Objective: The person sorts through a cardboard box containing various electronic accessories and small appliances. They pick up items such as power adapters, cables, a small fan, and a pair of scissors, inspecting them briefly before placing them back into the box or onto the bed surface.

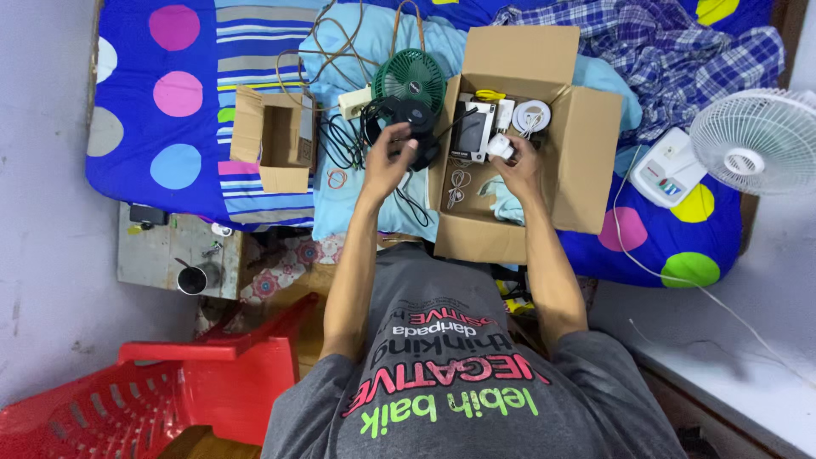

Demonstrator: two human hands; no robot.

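**Head view: two hands, a black gadget and a white plug over the bed**

The head view looks down at a person standing by a bed (pixel 144 127) with big coloured dots. The left hand (pixel 389 157) is up over the bed, just left of the big box (pixel 586 136). Its fingers (pixel 399 136) are curled shut around a black gadget (pixel 418 127). The gadget is round and dark, and a black cord (pixel 412 200) hangs down from it. The thumb sits on the near side and the other fingers wrap the left edge, so most of the gadget sticks out to the right of the hand.

The right hand (pixel 514 161) is inside the open top of the big box. Its fingers are closed on a small white plug (pixel 500 150). The plug pokes out to the left of the fingertips, toward the gadget. The two things are near each other but do not touch.

To do this well, I think each hand needs a firm hold, because the hanging cord can catch on the box wall. Holding the gadget steady and moving slowly looks wise.

Other things lie in the big box: a white ring (pixel 533 116) and some thin cables (pixel 459 185). A green fan (pixel 410 78) sits behind the gadget. A small box (pixel 276 140) stands open to the left. A white fan (pixel 752 140) is at the right, and a red chair (pixel 170 382) is near the floor.
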